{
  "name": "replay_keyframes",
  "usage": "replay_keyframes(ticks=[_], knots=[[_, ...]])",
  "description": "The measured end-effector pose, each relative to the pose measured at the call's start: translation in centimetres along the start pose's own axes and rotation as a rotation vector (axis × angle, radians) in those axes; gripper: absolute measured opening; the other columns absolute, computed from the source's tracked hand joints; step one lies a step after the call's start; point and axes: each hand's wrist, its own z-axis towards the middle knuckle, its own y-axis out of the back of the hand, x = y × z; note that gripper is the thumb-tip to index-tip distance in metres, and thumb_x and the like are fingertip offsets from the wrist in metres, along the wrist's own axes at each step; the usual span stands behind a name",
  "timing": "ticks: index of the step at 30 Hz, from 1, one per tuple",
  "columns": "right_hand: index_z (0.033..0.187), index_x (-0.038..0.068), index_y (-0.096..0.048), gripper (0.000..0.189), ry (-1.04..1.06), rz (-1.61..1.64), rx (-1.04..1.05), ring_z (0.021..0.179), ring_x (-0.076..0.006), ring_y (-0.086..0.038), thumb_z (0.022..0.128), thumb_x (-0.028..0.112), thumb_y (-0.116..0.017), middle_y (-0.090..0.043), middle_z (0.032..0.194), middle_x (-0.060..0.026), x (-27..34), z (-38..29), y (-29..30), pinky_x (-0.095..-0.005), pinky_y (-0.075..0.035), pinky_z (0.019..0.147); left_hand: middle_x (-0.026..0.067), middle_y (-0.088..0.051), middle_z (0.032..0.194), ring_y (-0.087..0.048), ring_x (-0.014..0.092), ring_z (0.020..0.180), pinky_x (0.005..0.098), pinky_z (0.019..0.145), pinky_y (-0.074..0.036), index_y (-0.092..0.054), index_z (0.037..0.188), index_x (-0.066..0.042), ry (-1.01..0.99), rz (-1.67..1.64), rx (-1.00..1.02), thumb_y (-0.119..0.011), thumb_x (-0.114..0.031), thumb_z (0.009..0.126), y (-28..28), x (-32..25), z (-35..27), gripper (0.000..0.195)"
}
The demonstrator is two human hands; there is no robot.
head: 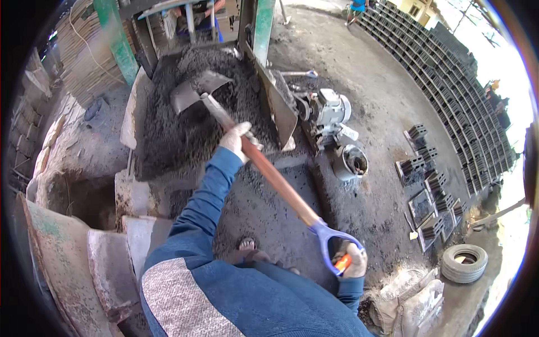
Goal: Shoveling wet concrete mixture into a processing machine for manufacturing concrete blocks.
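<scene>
My left hand [240, 141], in a pale dirty glove, is closed round the wooden shaft of a shovel [280, 181] just behind its metal socket. At the shaft's other end my right hand [354, 259] grips the orange crossbar inside the blue D-handle. The metal blade lies over a heap of dark, damp granular mix [168, 139] in a metal-sided trough; the blade's middle looks dark, and whether it carries mix I cannot tell.
Right of the trough stand a motor [330, 111] and a bucket [350, 162]. Farther right are hollow concrete blocks [436, 183], long block stacks [438, 84] and a tyre [464, 263]. A co-worker [202, 17] is behind the trough; metal sheets [67, 261] stand at left, beside a pit [90, 198].
</scene>
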Motion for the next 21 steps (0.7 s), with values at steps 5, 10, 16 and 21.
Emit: replay_keyframes(ticks=[5,10,16,21], knots=[[0.080,0.007,-0.055,0.009,-0.021,-0.111,-0.469,0.043,-0.0194,-0.050,0.074,0.011,-0.061,-0.052,0.060,-0.0081,-0.5,-2.2,13.9,-0.0336,-0.043,0.036,0.0113,-0.060,0.074,-0.060,0.034,0.073,0.0585,0.083,-0.044,-0.058,0.078,-0.006,0.210,-0.105,0.593,-0.062,-0.024,0.085,-2.1,9.3,-8.4,0.020],[0.086,0.002,-0.061,0.018,0.070,-0.043,-0.457,0.059,-0.0205,-0.059,0.071,0.012,-0.060,-0.060,0.073,-0.0078,-1.0,-6.5,32.1,-0.0336,-0.051,0.052,0.0154,-0.063,0.085,-0.059,0.038,0.092,0.0556,0.092,-0.041,-0.064,0.086,-0.002,0.423,-0.126,0.743,-0.062,-0.024,0.085,-4.1,17.4,-13.5,0.022],[0.075,0.006,-0.057,0.013,-0.096,-0.013,-0.402,0.043,-0.0151,-0.048,0.070,0.016,-0.063,-0.051,0.059,-0.0048,6.4,-13.4,27.1,-0.0254,-0.041,0.035,0.0152,-0.062,0.083,-0.059,0.036,0.086,0.0538,0.088,-0.045,-0.061,0.085,-0.002,0.435,-0.208,0.585,-0.063,-0.020,0.085,-1.5,23.5,-15.2,0.018],[0.074,0.005,-0.057,0.011,-0.061,-0.162,-0.466,0.043,-0.0167,-0.048,0.072,0.015,-0.060,-0.052,0.058,-0.0061,2.0,-12.0,24.9,-0.0271,-0.042,0.038,0.0108,-0.060,0.074,-0.059,0.030,0.072,0.0510,0.077,-0.048,-0.058,0.081,-0.007,0.274,-0.043,0.343,-0.059,-0.041,0.087,1.4,22.5,-10.9,0.035]])
